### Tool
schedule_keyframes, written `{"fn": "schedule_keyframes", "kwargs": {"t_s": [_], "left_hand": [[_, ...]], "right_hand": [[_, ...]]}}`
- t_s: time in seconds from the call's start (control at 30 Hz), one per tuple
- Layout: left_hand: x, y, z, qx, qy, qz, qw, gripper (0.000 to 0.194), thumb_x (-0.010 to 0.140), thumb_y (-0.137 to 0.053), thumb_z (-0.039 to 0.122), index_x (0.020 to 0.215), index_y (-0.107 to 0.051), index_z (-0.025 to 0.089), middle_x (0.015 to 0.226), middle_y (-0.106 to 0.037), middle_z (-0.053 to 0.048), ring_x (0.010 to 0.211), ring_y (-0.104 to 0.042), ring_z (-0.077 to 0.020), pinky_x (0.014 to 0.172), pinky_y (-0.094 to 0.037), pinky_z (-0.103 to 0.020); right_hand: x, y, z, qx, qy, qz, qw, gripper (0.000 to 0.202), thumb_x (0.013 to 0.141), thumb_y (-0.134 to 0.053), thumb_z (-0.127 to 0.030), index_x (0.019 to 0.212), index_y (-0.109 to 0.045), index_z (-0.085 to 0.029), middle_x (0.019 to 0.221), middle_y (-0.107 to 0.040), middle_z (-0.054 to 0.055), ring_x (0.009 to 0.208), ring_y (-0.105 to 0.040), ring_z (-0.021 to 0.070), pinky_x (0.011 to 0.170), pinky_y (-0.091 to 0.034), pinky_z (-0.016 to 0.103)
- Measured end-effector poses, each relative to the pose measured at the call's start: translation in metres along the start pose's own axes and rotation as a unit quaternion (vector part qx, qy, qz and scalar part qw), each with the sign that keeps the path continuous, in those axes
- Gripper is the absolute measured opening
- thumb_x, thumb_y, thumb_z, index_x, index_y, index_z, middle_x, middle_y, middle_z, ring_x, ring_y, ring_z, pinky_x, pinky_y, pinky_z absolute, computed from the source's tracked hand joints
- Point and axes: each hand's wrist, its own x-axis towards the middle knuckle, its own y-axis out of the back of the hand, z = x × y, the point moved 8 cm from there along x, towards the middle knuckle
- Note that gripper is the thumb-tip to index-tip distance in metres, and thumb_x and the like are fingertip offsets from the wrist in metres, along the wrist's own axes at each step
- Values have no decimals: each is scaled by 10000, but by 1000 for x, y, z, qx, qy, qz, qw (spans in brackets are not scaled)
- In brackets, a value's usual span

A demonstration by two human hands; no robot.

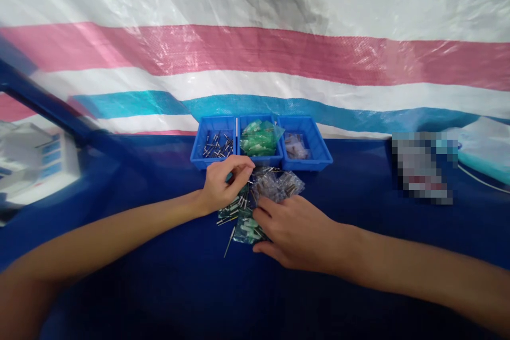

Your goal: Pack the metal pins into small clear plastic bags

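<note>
A mixed pile of small clear plastic bags (271,185), bags with pale green pieces (247,227) and thin metal pins that look like rivets (240,203) lies on the dark blue table. Over the far left side of this pile is my left hand (226,183), its thumb and fingertips pinched together; whatever they hold is too small to make out. On the pile's near right side, my right hand (300,228) reaches in palm down. Its fingers are curled against the bags, and what lies in its grip is hidden.
Behind the pile stand three blue bins: the left bin (196,153) contains metal pins, the middle bin (261,160) green bags, the right bin (319,156) clear bags. A white device (59,164) is at far left. Striped plastic sheeting (255,53) hangs behind the table.
</note>
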Motion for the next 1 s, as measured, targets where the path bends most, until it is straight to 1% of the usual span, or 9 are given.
{"fn": "schedule_keyframes", "kwargs": {"t_s": [0.07,0.17,0.27,0.47,0.63,0.73,0.87,0.93,1.0], "left_hand": [[0,0,0,0,-1,-1,1000,107,790,-523,98,873,-548,159,541,-529,55,415,-461,-34,426,-380,-150],[-1,-1,0,-3,-1,-4,1000,108,793,-518,101,876,-548,164,536,-527,56,410,-458,-38,421,-379,-153],[0,0,1,-6,-3,-5,1000,106,791,-520,100,874,-549,159,532,-524,57,409,-461,-35,419,-375,-147],[0,0,2,6,-11,-3,1000,84,792,-524,108,859,-557,146,517,-520,58,411,-470,-34,428,-377,-138],[0,0,1,7,-10,-3,1000,85,795,-520,111,861,-555,151,508,-513,63,406,-464,-35,426,-379,-138],[0,0,1,6,-7,-3,1000,79,796,-522,114,859,-555,149,511,-512,62,406,-456,-32,425,-374,-136],[-1,0,-2,-11,10,-9,1000,87,820,-493,135,872,-561,144,546,-529,50,413,-448,-28,430,-371,-139],[-2,-2,-4,-43,18,-24,999,135,850,-447,157,918,-563,139,579,-548,35,431,-465,-29,453,-394,-143],[-2,-4,-3,-81,11,-42,996,197,874,-416,208,986,-558,130,575,-546,24,487,-513,-50,498,-429,-163]], "right_hand": [[-1,-4,-1,-15,-1,7,1000,256,761,-598,-387,798,-574,-135,730,-592,67,520,-517,149,406,-208,263],[0,-7,-1,-25,11,13,1000,155,789,-550,-283,771,-571,-130,707,-584,67,561,-515,153,411,-200,262],[1,-10,0,-26,21,8,999,114,805,-489,-211,755,-556,-133,703,-577,65,601,-511,154,426,-205,259],[5,-12,7,-32,0,16,999,68,776,-481,-183,776,-532,-137,701,-565,52,557,-510,142,426,-169,277],[7,-10,11,-35,-8,33,999,113,790,-451,-205,770,-536,-133,683,-567,48,536,-519,146,431,-190,267],[8,-7,19,-24,-32,75,996,132,778,-426,-199,754,-540,-136,715,-570,48,509,-496,131,433,-209,262],[9,1,36,22,-85,166,982,143,753,-424,-194,731,-553,-136,708,-564,39,513,-475,116,445,-244,255],[7,6,48,85,-117,211,967,125,742,-448,-199,711,-552,-138,675,-549,24,514,-462,103,461,-275,240],[5,9,60,172,-143,251,942,93,731,-477,-196,690,-542,-144,626,-519,-1,503,-436,85,477,-300,221]]}}
